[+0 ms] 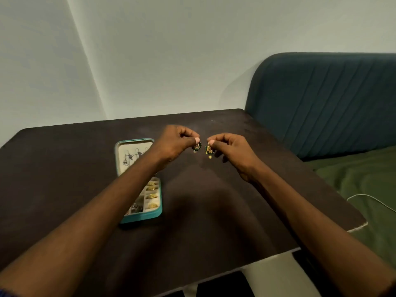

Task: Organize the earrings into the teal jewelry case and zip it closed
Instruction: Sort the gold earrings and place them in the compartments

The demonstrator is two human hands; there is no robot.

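Observation:
The teal jewelry case [157, 213] lies open on the dark table [64, 179], left of centre. Its lid holds dangling silver earrings; its base compartments hold gold and dark pieces. My left forearm crosses over the case and hides its middle. Above the table, right of the case, my left hand [173, 144] pinches a green-and-gold earring [197, 146]. My right hand [231, 153] pinches a matching green-and-gold earring with a pearl drop [209, 150]. The two earrings hang a small gap apart.
The table stands against a pale wall. A teal padded headboard [321, 103] and a green bedspread [364, 181] with a thin white cable [372, 199] lie to the right. The table's right front corner [360, 224] looks worn.

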